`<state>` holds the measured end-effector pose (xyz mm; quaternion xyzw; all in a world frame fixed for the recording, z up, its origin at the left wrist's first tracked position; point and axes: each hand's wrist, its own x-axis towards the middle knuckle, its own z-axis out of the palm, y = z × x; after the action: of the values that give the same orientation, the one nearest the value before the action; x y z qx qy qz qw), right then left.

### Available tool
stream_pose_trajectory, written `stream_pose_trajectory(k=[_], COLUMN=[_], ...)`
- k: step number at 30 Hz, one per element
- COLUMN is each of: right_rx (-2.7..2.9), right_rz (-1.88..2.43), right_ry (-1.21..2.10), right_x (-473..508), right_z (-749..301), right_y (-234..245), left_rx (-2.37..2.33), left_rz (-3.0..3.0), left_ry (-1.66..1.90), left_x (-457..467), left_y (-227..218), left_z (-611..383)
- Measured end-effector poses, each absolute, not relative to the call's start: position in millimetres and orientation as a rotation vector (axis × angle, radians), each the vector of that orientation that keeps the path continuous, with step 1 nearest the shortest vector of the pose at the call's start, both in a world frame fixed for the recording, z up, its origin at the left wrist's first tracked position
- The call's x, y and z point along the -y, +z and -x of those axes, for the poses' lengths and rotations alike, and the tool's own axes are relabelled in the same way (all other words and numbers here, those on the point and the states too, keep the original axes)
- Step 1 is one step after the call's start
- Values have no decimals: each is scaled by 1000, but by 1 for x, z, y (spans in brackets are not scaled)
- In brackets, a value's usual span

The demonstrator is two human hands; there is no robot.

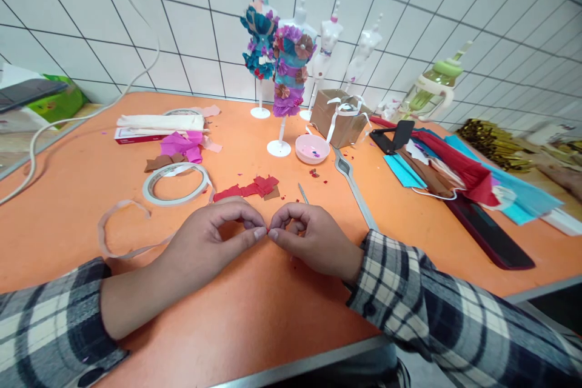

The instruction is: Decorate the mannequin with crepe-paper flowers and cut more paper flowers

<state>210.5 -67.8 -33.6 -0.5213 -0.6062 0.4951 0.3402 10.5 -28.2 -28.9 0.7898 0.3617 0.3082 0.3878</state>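
My left hand (218, 236) and my right hand (313, 235) meet fingertip to fingertip above the orange table (204, 327). Both pinch a tiny red scrap (267, 230), mostly hidden by the thumbs and forefingers; it may be paper like the strips beyond. Just past my hands lie red crepe paper pieces (250, 188) with a brown piece (271, 193) partly under them. A slim pointed metal tool (303, 193) sits beyond my right knuckles. To the left, a roll of tape (150, 188) lies flat, and a loose pale strip (102, 230) curls beside my left wrist.
Toward the wall stand several small dress forms, two dressed in paper flowers (291, 73). Nearby are a pink bowl (313, 149) and a cardboard box (339, 118). On the right lie a phone (491, 233), coloured paper (468, 163) and a bottle (431, 88). A cable (157, 54) hangs left.
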Motion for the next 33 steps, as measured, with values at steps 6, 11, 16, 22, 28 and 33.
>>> stream_pose_trajectory(k=[6,11,16,22,28,33], right_rx=[1620,1625,1575,1392,1383,1397], right_rz=[1320,1337,1384,1314,1314,1313], right_ry=[1249,1167,1197,1371,1398,1395], right_x=[69,68,67,64,65,65], right_z=[-211,-211,-213,-214,-212,-212], right_y=[-37,-37,-38,-40,-42,-42], left_rx=[-900,-930,-1005,-1002,-1007,-1063], left_rz=[-1864,-1854,-1791,-1890,-1957,-2012], left_ry=[729,674,684,688,793,812], left_x=[26,26,26,26,24,25], left_y=[-33,-34,-33,-32,-30,-26], left_z=[-11,-12,-11,-11,-14,-13])
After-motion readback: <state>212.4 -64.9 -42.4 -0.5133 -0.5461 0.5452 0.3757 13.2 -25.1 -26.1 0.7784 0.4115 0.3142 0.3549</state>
